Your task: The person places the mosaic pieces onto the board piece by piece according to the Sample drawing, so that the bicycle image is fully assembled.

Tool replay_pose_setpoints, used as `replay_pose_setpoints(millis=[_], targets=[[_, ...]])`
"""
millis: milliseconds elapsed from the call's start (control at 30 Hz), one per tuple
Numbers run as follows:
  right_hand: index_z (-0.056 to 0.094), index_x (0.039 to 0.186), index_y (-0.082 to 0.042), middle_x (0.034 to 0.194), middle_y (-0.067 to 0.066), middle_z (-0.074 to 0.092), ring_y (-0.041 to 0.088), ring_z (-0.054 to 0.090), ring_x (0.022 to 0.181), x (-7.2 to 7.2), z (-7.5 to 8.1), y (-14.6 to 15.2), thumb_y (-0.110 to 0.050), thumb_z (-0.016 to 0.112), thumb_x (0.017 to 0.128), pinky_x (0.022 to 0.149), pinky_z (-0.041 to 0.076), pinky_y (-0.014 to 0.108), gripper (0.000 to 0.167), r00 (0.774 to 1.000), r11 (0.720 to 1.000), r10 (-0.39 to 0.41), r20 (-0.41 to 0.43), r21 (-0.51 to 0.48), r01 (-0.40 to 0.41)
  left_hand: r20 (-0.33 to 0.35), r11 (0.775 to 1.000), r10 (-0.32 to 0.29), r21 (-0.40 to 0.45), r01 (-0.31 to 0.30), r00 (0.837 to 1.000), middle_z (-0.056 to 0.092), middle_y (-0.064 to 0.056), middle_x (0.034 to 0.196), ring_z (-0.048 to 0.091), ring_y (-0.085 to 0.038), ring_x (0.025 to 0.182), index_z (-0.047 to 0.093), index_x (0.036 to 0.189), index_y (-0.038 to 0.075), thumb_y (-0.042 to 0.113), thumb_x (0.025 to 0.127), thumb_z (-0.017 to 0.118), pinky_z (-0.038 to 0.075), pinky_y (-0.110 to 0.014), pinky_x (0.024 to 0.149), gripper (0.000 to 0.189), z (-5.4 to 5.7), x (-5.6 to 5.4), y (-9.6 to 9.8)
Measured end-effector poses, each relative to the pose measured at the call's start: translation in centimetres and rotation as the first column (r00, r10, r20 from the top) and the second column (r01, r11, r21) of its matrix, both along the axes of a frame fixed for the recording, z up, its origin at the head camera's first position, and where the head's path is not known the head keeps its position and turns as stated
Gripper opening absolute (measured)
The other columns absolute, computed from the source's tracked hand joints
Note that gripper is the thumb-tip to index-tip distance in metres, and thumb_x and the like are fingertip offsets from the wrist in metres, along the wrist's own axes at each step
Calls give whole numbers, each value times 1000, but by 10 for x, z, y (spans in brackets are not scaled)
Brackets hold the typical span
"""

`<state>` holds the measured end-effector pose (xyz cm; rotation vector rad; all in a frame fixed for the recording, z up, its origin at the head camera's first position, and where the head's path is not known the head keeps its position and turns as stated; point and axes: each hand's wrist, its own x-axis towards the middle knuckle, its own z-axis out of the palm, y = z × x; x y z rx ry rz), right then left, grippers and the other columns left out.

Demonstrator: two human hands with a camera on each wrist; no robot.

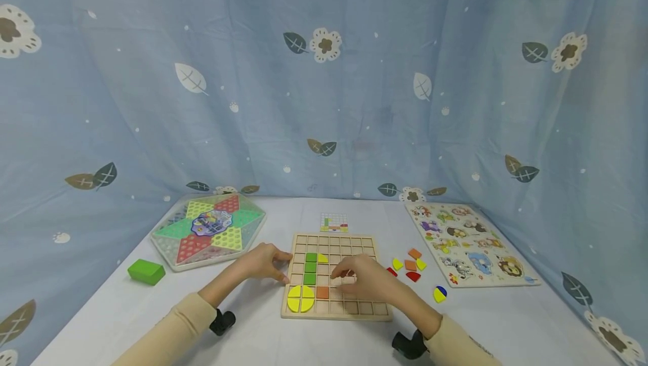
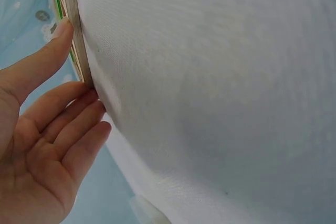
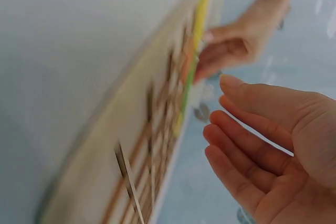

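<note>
A wooden grid board (image 1: pixel 336 316) lies on the white table, its cells parted by thin ridges. Set in its cells are a column of green squares (image 1: pixel 311 268), a yellow quarter-round piece (image 1: pixel 322 258), an orange square (image 1: pixel 322 292) and a yellow circle (image 1: pixel 301 298) made of quarter pieces. My left hand (image 1: pixel 261 262) touches the board's left edge with thumb and fingertips; in the left wrist view its fingers are fairly straight. Over the board's right half hovers my right hand (image 1: pixel 367 279), its fingers loosely bent and apart from the thumb, holding nothing in the right wrist view.
Behind the board lies a small pattern card (image 1: pixel 334 222). Loose orange, yellow and red pieces (image 1: pixel 410 265) lie to the right, with a blue-and-yellow round piece (image 1: pixel 440 294) nearer. An animal puzzle (image 1: pixel 473 245), a star-pattern game board (image 1: pixel 210 228) and a green block (image 1: pixel 146 271) flank the work area.
</note>
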<state>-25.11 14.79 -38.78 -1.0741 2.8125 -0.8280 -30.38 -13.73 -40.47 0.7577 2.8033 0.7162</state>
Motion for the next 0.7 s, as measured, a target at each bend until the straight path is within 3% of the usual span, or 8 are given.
replay_pose_setpoints(millis=[233, 433, 700], targets=[[72, 106, -8, 102, 2, 70, 21, 64, 91, -9, 13, 41, -12, 76, 84, 80, 53, 37, 23, 994, 999, -21, -112, -39, 17, 15, 1000, 6, 0, -6, 1000, 65, -11, 123, 58, -33, 115, 67, 121, 4, 27, 69, 87, 48, -47, 91, 59, 1, 1, 0], [71, 106, -5, 102, 8, 69, 28, 63, 93, -25, 18, 83, -10, 74, 85, 81, 53, 44, 22, 972, 984, -179, -152, -9, 180, 18, 1000, 14, -6, -14, 1000, 65, -11, 122, 59, -32, 114, 68, 120, 5, 28, 69, 87, 48, -47, 91, 60, 0, -1, 0], [71, 104, -1, 99, 12, 69, 29, 61, 91, -43, 4, 123, -6, 74, 84, 76, 53, 41, 21, 935, 944, -326, -139, 12, 331, 19, 1000, 8, -5, -8, 1000, 66, -11, 121, 59, -33, 114, 68, 119, 4, 26, 69, 87, 48, -48, 92, 58, 3, 1, 1]])
